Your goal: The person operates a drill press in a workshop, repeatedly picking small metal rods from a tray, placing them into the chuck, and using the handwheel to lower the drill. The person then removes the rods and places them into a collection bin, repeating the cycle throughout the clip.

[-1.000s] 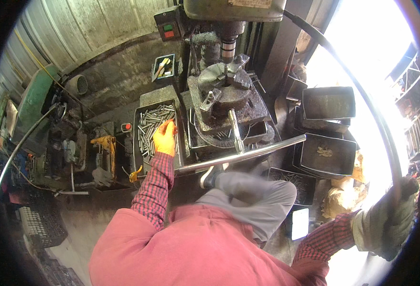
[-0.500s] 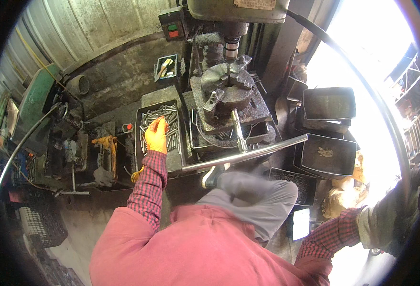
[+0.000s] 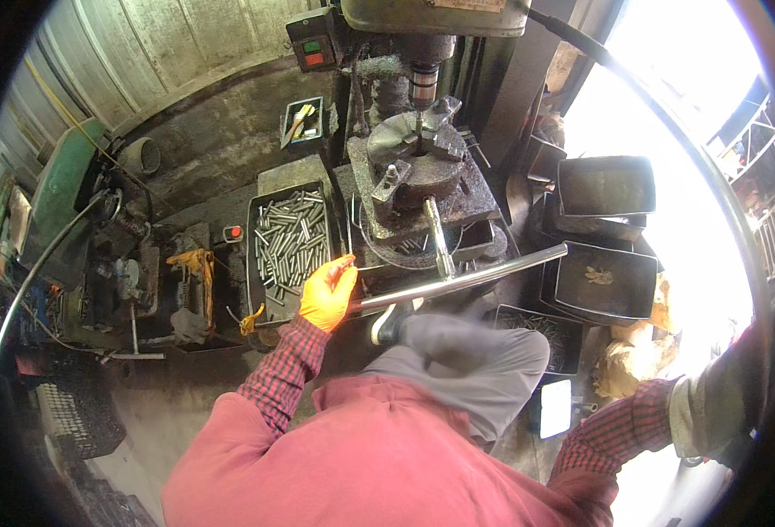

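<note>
A person in a red top [image 3: 379,448] sits with grey-trousered legs [image 3: 471,360] in front of a big, dirty drilling machine [image 3: 423,171]. Off to the left is a green machine [image 3: 69,193] with a lot of clutter around it. A long, bent bar [image 3: 669,114] swoops down the right side, past the bright doorway. Two dark metal bins, an upper bin [image 3: 607,198] and a lower bin [image 3: 581,290], are on the right; the lower one has a pale glove-like thing in it.

To the left of the drilling machine is a black tray [image 3: 249,250]. A shiny bar [image 3: 475,281] lies across the front of the machine, so it is in the way between the person and the drill.

The left hand [image 3: 326,294], in an orange glove, is by the tray's near right corner, in front of the shiny bar's left end. Its grip is nearly closed, thumb close to fingers; whether it holds anything is too small to tell. The right hand [image 3: 713,404], in a pale glove, fades into the dark edge near the bent bar, so its grip cannot be told.

A switch box [image 3: 313,42] hangs behind. The smallest things are the short metal rods [image 3: 291,241], heaped loosely in the black tray.
</note>
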`<action>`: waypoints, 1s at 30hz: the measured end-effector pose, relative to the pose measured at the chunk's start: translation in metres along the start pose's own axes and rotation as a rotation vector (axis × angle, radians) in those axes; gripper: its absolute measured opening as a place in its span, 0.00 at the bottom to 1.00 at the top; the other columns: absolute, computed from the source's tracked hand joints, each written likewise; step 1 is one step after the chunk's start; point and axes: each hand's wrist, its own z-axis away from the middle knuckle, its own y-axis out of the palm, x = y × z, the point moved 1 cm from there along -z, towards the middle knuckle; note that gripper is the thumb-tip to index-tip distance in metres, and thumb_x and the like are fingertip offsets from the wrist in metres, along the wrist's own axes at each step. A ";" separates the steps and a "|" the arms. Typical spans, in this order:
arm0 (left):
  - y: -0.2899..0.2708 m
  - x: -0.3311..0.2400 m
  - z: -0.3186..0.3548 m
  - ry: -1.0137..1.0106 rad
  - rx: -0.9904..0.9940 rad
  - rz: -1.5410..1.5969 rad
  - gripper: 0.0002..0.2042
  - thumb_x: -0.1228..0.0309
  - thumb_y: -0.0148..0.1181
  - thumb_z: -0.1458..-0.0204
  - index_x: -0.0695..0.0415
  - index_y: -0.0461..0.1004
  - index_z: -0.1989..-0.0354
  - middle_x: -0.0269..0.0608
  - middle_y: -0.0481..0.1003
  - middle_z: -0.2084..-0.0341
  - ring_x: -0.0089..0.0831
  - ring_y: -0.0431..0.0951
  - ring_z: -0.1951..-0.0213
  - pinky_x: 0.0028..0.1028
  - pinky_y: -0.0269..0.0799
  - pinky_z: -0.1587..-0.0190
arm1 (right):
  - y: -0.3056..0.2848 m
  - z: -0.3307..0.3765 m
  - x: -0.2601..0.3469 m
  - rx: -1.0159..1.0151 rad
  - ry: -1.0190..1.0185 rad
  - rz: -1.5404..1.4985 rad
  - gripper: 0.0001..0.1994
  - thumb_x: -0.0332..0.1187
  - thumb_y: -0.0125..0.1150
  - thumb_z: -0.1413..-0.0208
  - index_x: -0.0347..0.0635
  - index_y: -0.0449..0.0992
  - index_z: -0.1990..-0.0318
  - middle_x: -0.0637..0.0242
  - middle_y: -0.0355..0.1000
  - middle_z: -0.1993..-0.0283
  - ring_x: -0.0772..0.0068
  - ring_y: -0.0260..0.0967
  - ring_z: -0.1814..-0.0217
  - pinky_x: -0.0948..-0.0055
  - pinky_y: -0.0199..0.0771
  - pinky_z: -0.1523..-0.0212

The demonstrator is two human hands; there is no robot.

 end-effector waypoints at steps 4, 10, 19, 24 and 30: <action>-0.004 -0.012 -0.006 0.042 -0.044 -0.006 0.17 0.72 0.62 0.35 0.67 0.74 0.41 0.36 0.79 0.62 0.20 0.75 0.64 0.23 0.73 0.59 | -0.047 -0.003 -0.020 -0.247 0.373 -0.040 0.29 0.57 0.61 0.40 0.38 0.81 0.49 0.68 0.81 0.56 0.70 0.79 0.51 0.68 0.74 0.42; 0.023 0.001 -0.003 -0.089 0.011 -0.121 0.20 0.64 0.61 0.34 0.67 0.75 0.41 0.49 0.82 0.50 0.31 0.82 0.50 0.30 0.76 0.45 | -0.189 0.123 -0.148 0.385 0.750 1.180 0.27 0.49 0.45 0.26 0.38 0.68 0.32 0.55 0.73 0.37 0.62 0.68 0.33 0.57 0.63 0.28; 0.037 0.038 -0.010 -0.008 -0.050 -0.445 0.21 0.55 0.53 0.33 0.62 0.81 0.51 0.55 0.82 0.55 0.50 0.82 0.50 0.41 0.76 0.48 | -0.148 0.206 -0.194 -0.621 1.299 -0.126 0.41 0.77 0.46 0.42 0.42 0.82 0.65 0.70 0.65 0.82 0.64 0.63 0.81 0.60 0.70 0.76; 0.078 0.082 -0.014 0.005 -0.020 -0.354 0.22 0.55 0.51 0.33 0.64 0.80 0.52 0.60 0.81 0.55 0.55 0.80 0.49 0.43 0.75 0.45 | -0.101 0.196 -0.194 -0.329 1.291 0.046 0.43 0.82 0.42 0.45 0.46 0.79 0.76 0.72 0.51 0.92 0.69 0.46 0.91 0.64 0.52 0.85; -0.012 0.012 -0.090 0.244 -0.617 0.048 0.09 0.70 0.59 0.34 0.65 0.75 0.54 0.35 0.78 0.65 0.26 0.77 0.62 0.28 0.75 0.55 | -0.096 0.192 -0.193 -0.261 1.296 0.015 0.44 0.78 0.39 0.40 0.42 0.76 0.77 0.76 0.48 0.92 0.75 0.41 0.91 0.69 0.47 0.84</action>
